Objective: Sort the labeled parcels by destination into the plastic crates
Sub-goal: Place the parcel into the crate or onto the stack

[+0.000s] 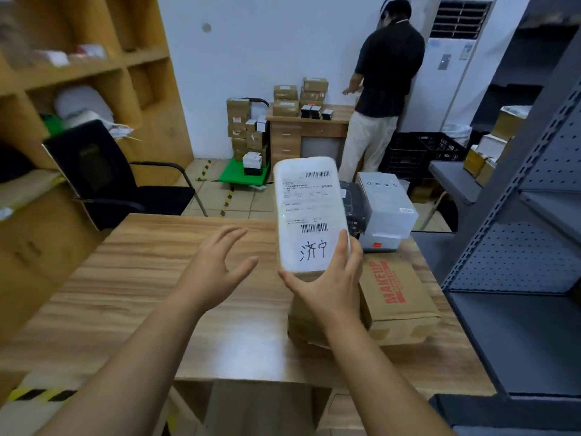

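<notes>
The right hand (327,287) holds a white parcel (309,212) up over the wooden table (141,278). Its thumb and fingers wrap around the bottom end. The label, with black writing, faces us. The left hand (217,269) is wide open, fingers spread, holding nothing, near the parcel but not touching. A brown box (396,297) lies on the table just beside the right hand. Black crates (408,152) stand far back.
</notes>
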